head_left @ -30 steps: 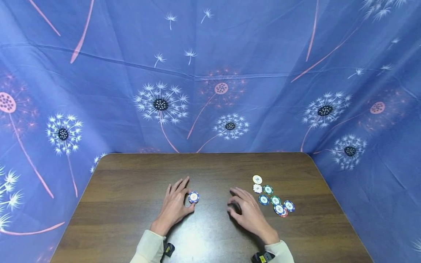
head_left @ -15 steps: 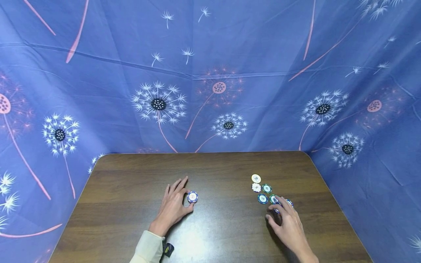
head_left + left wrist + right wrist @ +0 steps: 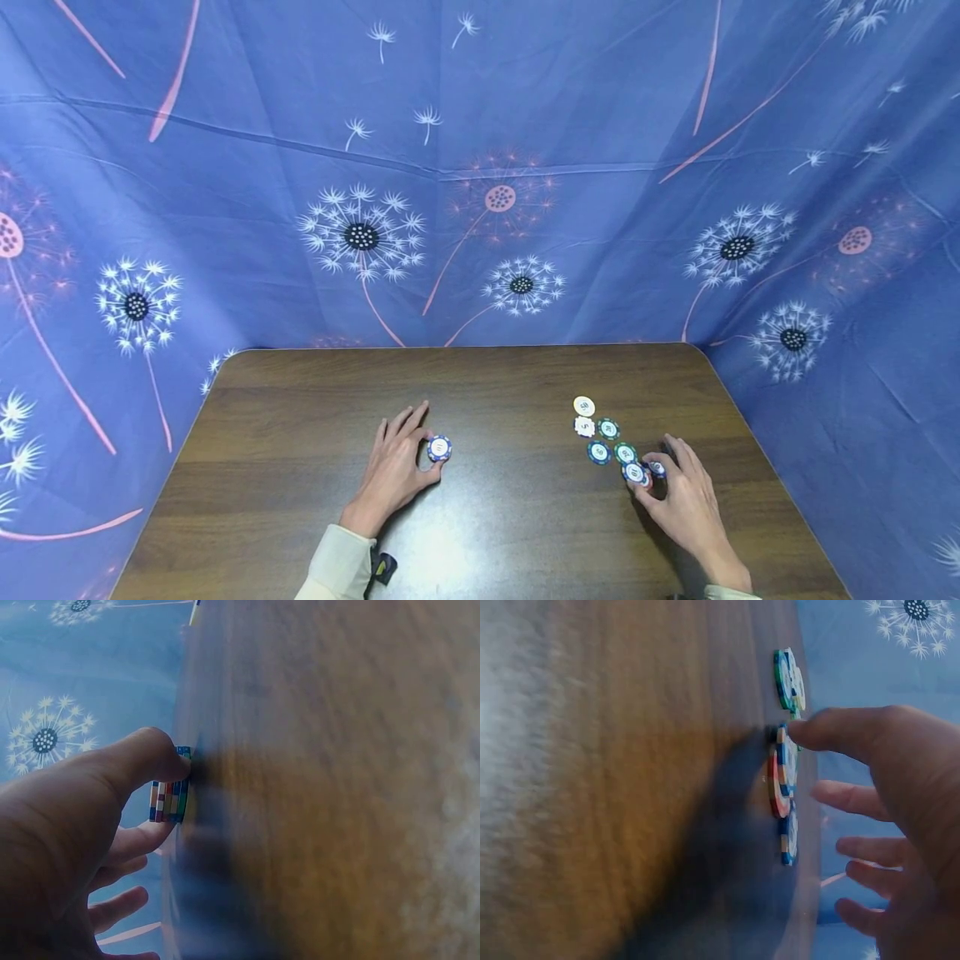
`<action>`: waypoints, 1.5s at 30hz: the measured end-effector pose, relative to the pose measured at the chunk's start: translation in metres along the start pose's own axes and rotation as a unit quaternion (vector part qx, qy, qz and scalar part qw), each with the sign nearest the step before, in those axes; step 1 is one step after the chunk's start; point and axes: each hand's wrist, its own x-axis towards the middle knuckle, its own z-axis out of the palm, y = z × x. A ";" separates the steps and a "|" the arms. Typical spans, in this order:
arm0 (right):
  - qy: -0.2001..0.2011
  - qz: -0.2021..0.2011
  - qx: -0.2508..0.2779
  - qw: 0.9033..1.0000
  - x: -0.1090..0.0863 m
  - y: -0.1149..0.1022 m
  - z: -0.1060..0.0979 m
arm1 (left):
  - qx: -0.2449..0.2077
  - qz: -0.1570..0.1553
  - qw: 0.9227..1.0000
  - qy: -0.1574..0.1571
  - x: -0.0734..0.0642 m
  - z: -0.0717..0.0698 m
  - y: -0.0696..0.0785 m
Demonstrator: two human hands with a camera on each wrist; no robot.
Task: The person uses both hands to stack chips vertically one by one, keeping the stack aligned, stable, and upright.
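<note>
On the left of the table my left hand (image 3: 390, 479) pinches a stack of poker chips (image 3: 439, 448) between thumb and index finger. The stack's top chip is blue and white; striped edges of several chips show in the left wrist view. My right hand (image 3: 686, 504) is at the loose chips on the right. Its thumb is at the edge of a blue chip (image 3: 633, 472) that overlaps a red chip (image 3: 777, 791). The right index finger is raised, apart from that chip in the right wrist view. Another blue chip (image 3: 657, 469) is partly hidden beneath the right fingers.
Several other chips lie flat behind: a yellow-edged chip (image 3: 584, 407), a white chip (image 3: 584, 427), a green chip (image 3: 608, 429), a second green chip (image 3: 626, 453) and a blue chip (image 3: 598, 452). A blue dandelion-patterned cloth (image 3: 600, 217) hangs around the wooden table (image 3: 510, 533).
My right hand has moved right from mid-table to the loose chips, then past them to their right side. The left hand stays in place with its stack.
</note>
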 end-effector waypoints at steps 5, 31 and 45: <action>-0.031 0.013 -0.008 0.999 -0.002 0.003 0.002 | -0.001 0.005 1.000 0.003 0.000 0.001 -0.001; -0.030 0.030 -0.004 0.999 0.000 0.002 0.002 | -0.004 0.002 1.000 0.004 -0.001 0.000 -0.001; -0.036 0.048 0.010 0.998 -0.003 0.000 -0.002 | -0.001 0.003 1.000 0.002 -0.001 0.000 -0.001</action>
